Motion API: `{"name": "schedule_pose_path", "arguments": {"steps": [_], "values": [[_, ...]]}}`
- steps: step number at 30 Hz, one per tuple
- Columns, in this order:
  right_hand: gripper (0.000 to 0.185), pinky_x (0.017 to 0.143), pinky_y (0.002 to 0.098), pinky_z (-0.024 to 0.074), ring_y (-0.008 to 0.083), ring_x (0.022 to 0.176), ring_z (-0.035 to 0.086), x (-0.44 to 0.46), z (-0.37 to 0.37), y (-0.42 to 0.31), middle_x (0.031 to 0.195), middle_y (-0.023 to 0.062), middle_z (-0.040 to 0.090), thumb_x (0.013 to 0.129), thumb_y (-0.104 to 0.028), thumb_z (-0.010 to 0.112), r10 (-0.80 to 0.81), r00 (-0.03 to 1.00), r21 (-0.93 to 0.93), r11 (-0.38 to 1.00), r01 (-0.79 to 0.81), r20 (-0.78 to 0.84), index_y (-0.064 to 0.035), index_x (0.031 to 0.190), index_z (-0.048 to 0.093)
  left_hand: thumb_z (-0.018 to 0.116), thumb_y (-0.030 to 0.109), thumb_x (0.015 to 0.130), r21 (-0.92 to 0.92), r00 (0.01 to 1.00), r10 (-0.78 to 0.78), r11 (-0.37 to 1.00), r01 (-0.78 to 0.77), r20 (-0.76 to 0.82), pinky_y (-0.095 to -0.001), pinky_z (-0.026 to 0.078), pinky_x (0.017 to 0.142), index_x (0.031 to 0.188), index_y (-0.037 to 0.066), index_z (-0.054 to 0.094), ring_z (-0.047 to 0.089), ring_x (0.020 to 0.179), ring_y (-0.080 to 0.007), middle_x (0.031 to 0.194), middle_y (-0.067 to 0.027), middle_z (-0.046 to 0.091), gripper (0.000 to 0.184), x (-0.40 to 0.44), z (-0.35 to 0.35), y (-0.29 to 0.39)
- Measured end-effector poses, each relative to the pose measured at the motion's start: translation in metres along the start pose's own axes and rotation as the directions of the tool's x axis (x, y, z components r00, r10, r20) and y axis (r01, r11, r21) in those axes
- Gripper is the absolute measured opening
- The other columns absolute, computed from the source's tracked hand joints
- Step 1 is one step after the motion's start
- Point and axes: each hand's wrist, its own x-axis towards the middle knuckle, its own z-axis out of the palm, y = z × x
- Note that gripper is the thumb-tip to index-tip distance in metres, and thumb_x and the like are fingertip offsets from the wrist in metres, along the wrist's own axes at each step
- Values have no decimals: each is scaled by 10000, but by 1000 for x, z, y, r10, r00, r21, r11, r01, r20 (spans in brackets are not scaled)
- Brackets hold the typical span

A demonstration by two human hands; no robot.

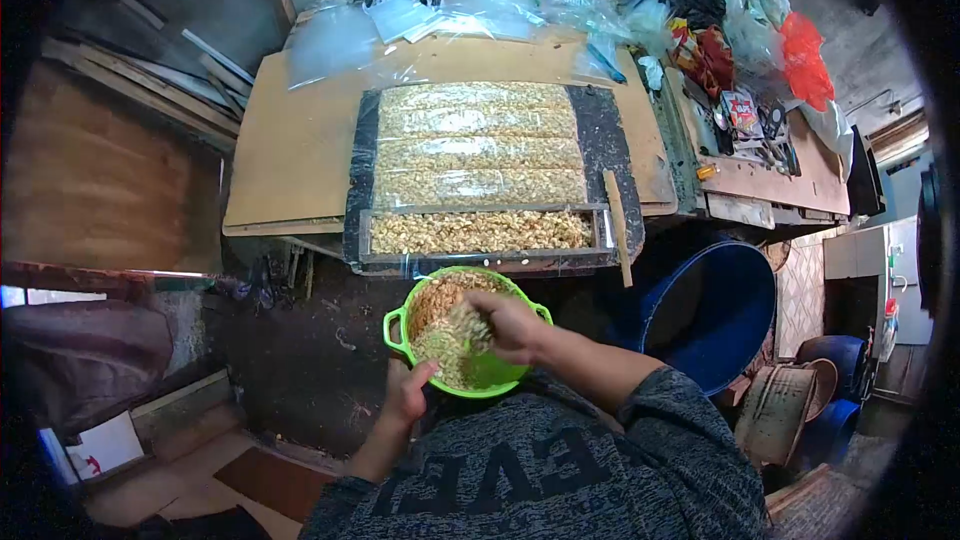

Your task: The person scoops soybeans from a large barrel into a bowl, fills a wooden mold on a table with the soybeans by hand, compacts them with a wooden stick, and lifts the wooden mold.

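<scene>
My left hand [408, 392] grips the lower left rim of a bright green plastic basin [492, 377] with two handles. Inside the basin lie pale, bean-like pieces [432, 310]. My right hand [505, 325] reaches into it, fingers curled around a clump of these pieces, partly smeared by motion. Just beyond the basin, a rectangular wooden frame [480, 256] on a dark board [606, 140] holds a layer of the same pieces. Behind the frame, several long slabs [480, 152] of them lie side by side under clear, shiny plastic.
A wooden stick [617, 230] rests over the board's right edge. Plastic bags [560, 5] line the back of the table [290, 160]. To the right stands a big blue barrel [715, 310], below a side table [800, 180] with bags and small items. Planks [150, 80] lean at left.
</scene>
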Motion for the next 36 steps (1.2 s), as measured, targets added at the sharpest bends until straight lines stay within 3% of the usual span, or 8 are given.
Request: {"name": "schedule_pose_path", "arguments": {"steps": [5, 6, 9, 12, 14, 24, 29, 36], "values": [[238, 767, 367, 574, 229, 794, 663, -7, -57, -60, 899, 110, 660, 1022, -233, 488, -344, 933, 177, 930, 323, 104, -34, 975, 611, 588, 98, 804, -21, 999, 8, 1000, -7, 32, -370, 416, 1044, 1457, 13, 349, 524, 1233, -227, 1346, -132, 536, 701, 4, -8, -2], [231, 702, 350, 559, 207, 760, 641, -22, -39, -73, 889, 106, 649, 1023, -231, 485, -400, 906, 60, 910, 411, -138, -43, 956, 601, 589, 103, 808, -44, 996, -69, 996, 72, 62, -370, 415, 1044, 1456, 8, 347, 526, 1228, -228, 1341, -133, 537, 699, 4, -11, -4], [228, 684, 323, 525, 202, 752, 632, -16, -60, -101, 895, 98, 648, 1020, -229, 490, -527, 826, -85, 849, 521, -200, -41, 961, 604, 580, 145, 810, -44, 997, -52, 998, 54, 50, -378, 440, 1023, 1429, -9, 378, 553, 1199, -245, 1324, -154, 551, 669, 4, 3, 5], [256, 704, 322, 498, 216, 755, 637, -13, -80, -117, 879, 82, 660, 1012, -232, 498, -780, 601, -399, 615, 680, -178, -11, 968, 620, 572, 182, 807, -14, 1000, 24, 1000, -24, 7, -386, 466, 1003, 1407, -21, 404, 582, 1171, -264, 1310, -175, 565, 656, 6, 4, 2], [278, 752, 334, 496, 242, 812, 663, -20, -83, -126, 882, 116, 684, 995, -229, 522, -846, 534, -931, 194, 308, 0, 20, 1001, 645, 573, 183, 806, -11, 1000, 7, 1000, -7, -1, -387, 466, 1003, 1413, -20, 396, 584, 1167, -267, 1308, -174, 566, 664, 6, 0, 0], [233, 817, 389, 506, 332, 914, 667, -41, -75, -131, 962, 191, 683, 935, -184, 599, -875, 456, -983, -99, 157, 161, 6, 1052, 665, 599, 138, 805, -101, 998, -17, 995, 23, 56, -382, 421, 1032, 1445, 1, 335, 528, 1203, -240, 1315, -145, 532, 705, 8, 0, 7], [280, 924, 433, 481, 355, 1112, 587, -27, -80, -127, 1154, 167, 627, 887, -153, 676, -754, 396, -851, -446, 278, 524, -54, 1146, 642, 599, 138, 799, -26, 1000, 25, 999, -25, 18, -376, 424, 1023, 1441, -5, 337, 534, 1191, -235, 1311, -145, 537, 708, 9, 3, 11], [269, 927, 435, 482, 357, 1104, 578, -31, -95, -130, 1131, 147, 623, 851, -110, 695, -613, 468, -762, -596, 254, 636, -61, 1108, 634, 595, 140, 795, -74, 1000, 3, 997, -1, 21, -381, 422, 1035, 1438, -11, 341, 539, 1190, -244, 1316, -152, 535, 708, 10, 9, 20]]}}
